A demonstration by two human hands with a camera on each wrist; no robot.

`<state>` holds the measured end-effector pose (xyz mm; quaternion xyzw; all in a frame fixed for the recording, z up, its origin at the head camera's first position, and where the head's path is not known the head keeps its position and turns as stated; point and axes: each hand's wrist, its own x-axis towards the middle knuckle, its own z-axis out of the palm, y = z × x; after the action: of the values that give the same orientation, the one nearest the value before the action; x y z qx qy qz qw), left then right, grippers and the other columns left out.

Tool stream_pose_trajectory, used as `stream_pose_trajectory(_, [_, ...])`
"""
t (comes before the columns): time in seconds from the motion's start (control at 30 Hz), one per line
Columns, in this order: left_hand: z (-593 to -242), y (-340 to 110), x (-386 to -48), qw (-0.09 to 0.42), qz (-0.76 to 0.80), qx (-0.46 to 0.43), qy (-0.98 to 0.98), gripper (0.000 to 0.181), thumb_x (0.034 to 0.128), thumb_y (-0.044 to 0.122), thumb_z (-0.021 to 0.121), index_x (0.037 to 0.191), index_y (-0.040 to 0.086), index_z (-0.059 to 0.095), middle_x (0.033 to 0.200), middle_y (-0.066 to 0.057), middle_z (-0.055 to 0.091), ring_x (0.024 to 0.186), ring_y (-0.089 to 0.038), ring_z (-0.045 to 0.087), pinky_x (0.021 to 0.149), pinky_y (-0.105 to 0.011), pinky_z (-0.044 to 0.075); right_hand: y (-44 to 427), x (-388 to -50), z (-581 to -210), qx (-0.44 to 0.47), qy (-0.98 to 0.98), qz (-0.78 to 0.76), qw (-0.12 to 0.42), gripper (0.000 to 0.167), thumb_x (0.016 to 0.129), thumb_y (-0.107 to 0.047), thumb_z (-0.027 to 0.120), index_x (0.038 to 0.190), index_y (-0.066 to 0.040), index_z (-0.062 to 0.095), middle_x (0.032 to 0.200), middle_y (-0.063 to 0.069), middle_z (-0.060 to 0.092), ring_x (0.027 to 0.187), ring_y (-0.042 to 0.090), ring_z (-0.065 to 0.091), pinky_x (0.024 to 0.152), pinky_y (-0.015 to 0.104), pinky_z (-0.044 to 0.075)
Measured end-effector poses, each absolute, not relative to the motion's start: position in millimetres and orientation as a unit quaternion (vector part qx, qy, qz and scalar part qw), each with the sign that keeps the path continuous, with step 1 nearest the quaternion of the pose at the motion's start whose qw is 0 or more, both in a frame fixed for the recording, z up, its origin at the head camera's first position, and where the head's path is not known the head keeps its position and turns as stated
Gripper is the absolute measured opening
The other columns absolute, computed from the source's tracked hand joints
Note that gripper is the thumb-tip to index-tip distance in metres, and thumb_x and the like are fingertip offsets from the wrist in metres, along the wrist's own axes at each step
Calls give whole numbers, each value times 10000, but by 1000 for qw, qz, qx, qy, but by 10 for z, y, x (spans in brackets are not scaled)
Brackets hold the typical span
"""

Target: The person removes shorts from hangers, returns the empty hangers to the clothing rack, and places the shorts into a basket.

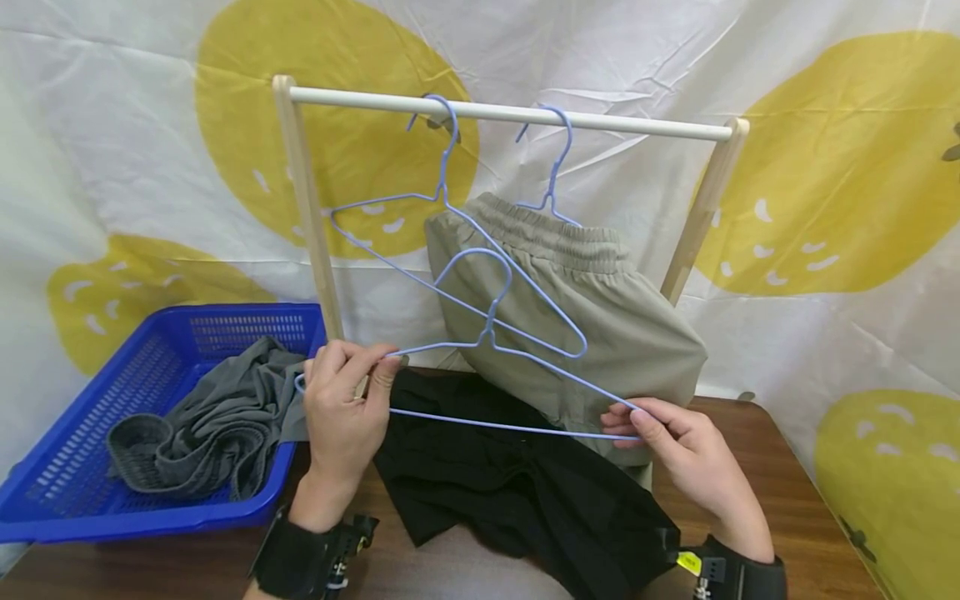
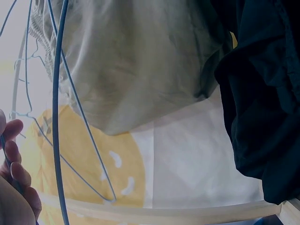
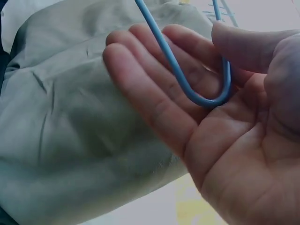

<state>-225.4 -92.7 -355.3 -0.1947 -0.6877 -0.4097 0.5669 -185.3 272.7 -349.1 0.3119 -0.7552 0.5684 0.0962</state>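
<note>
A light blue wire hanger (image 1: 491,335) is held up in front of the rack by both hands, its hook upward. My left hand (image 1: 345,408) pinches its left shoulder between thumb and fingers. With the thumb, my right hand (image 1: 693,454) pinches the right end; in the right wrist view that hanger's rounded end (image 3: 161,44) lies across the fingers, which are fairly straight. Below the hanger, a black garment (image 1: 517,492) lies on the table. Behind it, beige elastic-waist shorts (image 1: 577,308) hang from another blue hanger (image 1: 553,179). A bare blue hanger (image 1: 444,179) hangs to their left.
The rack has a white rail (image 1: 495,111) and wooden posts (image 1: 303,192). At the left stands a blue plastic basket (image 1: 150,523) with a crumpled grey garment (image 1: 225,417) inside. A white sheet with yellow prints (image 1: 847,167) hangs behind the brown table (image 1: 757,467).
</note>
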Motion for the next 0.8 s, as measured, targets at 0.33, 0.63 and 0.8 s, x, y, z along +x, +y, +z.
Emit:
stream_pose_trajectory(0.33, [-3563,-937,-2254,541,-414,-218,-699,420,1040,404,613,1052,16,775,803,-130,582,752,-293,535,785,-332,318,2682,-1865,-3496,339,-682,633,140,223,1045,146,400,1057,223,608,990,82,777,871,165,775,736,338,621])
stream_pose_trajectory(0.63, [-3573,-928,-2265,541,-387,-234,-709,425,1025,391,610,1183,16,735,1051,-186,672,957,-388,582,878,-521,353,2654,-1874,-3481,345,-654,650,174,215,1036,164,394,1015,235,597,948,106,778,842,170,775,708,324,620])
stream_pose_trajectory(0.8, [-3561,-927,-2269,539,-368,-238,-720,486,1016,406,596,1282,10,688,1190,-199,668,1049,-408,577,987,-596,345,2634,-1861,-3463,328,-661,647,192,208,1036,156,407,1002,230,598,931,86,782,814,152,773,707,299,616])
